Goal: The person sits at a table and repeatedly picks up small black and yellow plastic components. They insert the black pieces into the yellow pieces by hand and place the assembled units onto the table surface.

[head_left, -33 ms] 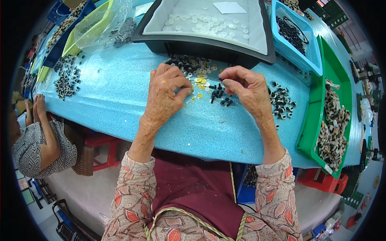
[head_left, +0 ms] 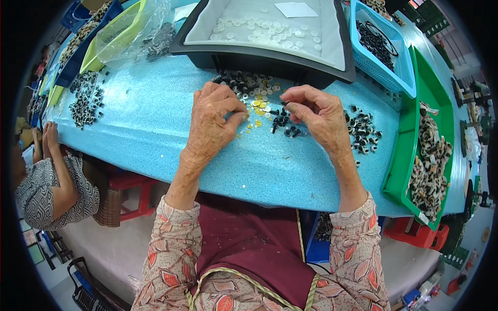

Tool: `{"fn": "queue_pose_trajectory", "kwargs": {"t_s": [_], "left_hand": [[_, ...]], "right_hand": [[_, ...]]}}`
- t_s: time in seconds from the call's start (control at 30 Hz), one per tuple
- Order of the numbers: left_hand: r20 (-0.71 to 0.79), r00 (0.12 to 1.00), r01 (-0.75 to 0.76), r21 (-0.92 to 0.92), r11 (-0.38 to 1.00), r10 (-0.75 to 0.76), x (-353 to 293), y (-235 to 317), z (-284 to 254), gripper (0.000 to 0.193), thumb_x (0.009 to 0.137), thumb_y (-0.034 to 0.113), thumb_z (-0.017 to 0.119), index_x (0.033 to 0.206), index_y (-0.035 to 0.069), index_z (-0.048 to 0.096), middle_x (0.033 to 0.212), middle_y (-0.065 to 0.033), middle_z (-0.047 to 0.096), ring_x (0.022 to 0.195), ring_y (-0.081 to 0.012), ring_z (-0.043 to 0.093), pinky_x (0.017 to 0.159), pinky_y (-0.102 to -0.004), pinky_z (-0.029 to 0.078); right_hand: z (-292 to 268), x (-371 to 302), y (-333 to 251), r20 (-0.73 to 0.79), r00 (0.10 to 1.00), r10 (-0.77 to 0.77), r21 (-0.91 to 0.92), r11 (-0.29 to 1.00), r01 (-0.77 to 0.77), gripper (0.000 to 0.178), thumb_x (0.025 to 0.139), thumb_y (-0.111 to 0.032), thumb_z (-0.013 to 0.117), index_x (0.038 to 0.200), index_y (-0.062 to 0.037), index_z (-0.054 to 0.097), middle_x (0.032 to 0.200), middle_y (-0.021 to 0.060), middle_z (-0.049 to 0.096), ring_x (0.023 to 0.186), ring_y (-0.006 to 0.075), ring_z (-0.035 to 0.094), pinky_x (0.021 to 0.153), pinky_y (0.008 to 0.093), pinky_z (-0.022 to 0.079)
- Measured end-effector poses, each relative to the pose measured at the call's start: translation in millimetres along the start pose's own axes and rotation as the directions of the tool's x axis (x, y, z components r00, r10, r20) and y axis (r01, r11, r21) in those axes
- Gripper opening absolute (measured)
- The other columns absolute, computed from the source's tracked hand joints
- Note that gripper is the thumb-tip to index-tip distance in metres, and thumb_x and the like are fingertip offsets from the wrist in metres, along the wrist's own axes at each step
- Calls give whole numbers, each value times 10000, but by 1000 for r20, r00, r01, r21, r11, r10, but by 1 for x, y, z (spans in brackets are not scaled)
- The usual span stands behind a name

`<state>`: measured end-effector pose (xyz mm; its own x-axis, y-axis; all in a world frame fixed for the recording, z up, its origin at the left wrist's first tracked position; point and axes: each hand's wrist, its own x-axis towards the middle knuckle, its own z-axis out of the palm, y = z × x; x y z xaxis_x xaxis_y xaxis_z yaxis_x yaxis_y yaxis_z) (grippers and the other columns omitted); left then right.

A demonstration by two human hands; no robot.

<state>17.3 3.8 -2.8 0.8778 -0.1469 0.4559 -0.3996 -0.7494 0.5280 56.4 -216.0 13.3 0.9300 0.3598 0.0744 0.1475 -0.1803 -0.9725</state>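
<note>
My left hand (head_left: 213, 122) is bent over the blue tabletop, thumb and forefinger pinched together; whatever is between them is hidden. Just right of it lie small yellow discs (head_left: 258, 105) and white discs (head_left: 267, 109). My right hand (head_left: 322, 115) pinches a small black peg (head_left: 285, 103) between thumb and fingertips, slightly above the table. Below those fingertips are several loose black pegs (head_left: 280, 121). A mixed heap of black and white pieces (head_left: 244, 81) lies beyond my left fingers. Right of my right hand is a pile of black-and-white pieces (head_left: 364, 129).
A black tray (head_left: 259, 58) with a white lining holds translucent discs. Right of it are a light-blue basket (head_left: 381, 72) of black parts and a green tray (head_left: 397, 173) of patterned pieces. Another pile (head_left: 85, 101) lies far left, near a plastic bag (head_left: 127, 44). A seated person (head_left: 57, 186) is at left.
My right fingertips have shifted very slightly to the left with the black peg. My left hand and the piles look nearly the same.
</note>
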Motion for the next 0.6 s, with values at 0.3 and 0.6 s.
{"fn": "queue_pose_trajectory", "kwargs": {"t_s": [0.3,0.6], "left_hand": [[83,975,218,-479,850,-204,2,-2,-4,87,714,82,722,734,23,662,742,-33,604,774,-162,529,769,-317,408],[115,979,203,-468,860,-168,-1,-3,-1,133,720,137,726,727,25,654,746,-18,589,765,-143,522,762,-304,408]], "right_hand": [[30,-2,1,34,993,-112,4,994,112,86,815,-19,667,894,4,690,774,64,658,604,89,592,544,227,480],[42,-5,-3,72,994,-88,-54,994,92,81,787,-57,696,819,2,650,684,49,631,543,88,544,494,248,428]]}}
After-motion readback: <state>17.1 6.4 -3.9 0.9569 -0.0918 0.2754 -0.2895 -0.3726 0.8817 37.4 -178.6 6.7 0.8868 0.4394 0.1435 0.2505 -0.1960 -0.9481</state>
